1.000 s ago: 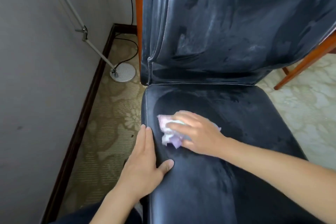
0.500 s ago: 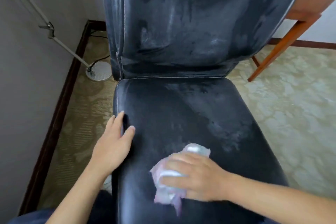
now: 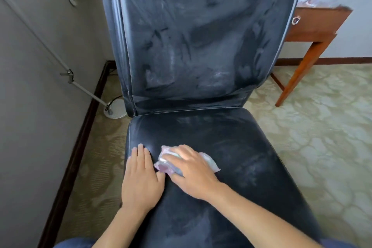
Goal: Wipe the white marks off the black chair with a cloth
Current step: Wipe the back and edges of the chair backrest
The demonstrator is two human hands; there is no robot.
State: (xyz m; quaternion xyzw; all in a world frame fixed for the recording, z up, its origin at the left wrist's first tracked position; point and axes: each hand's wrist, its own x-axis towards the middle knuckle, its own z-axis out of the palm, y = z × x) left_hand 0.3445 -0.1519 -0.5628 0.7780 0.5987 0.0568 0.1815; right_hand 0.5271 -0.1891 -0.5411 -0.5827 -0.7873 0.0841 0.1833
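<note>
I see the black chair (image 3: pixel 211 167) filling the middle of the view, its seat running from near to far and its tall backrest rising at the far end. White marks (image 3: pixel 203 70) smear the lower backrest, and fainter hazy streaks lie across the right half of the seat.

My right hand (image 3: pixel 191 171) presses a crumpled cloth (image 3: pixel 167 164), pale with pink and purple patches, flat against the left part of the seat. Its fingers (image 3: pixel 177 154) are slightly spread and bent over the top of the cloth, which pokes out on the hand's left and far right sides. My left hand (image 3: pixel 141 179) lies palm-down on the seat's left edge, just beside the cloth; its fingers (image 3: pixel 141 157) are straight and pressed together, pointing to the far end, and the thumb reaches right until it touches or nearly touches the cloth; I cannot tell which.

To the left, a grey wall with a dark baseboard runs along patterned carpet (image 3: pixel 312 137). A floor lamp's thin pole (image 3: pixel 50 50) slants down to its round white base (image 3: pixel 115 109) beside the chair's far left corner. At the far right stands a wooden desk (image 3: pixel 314 24), its surface carrying clear plastic.
</note>
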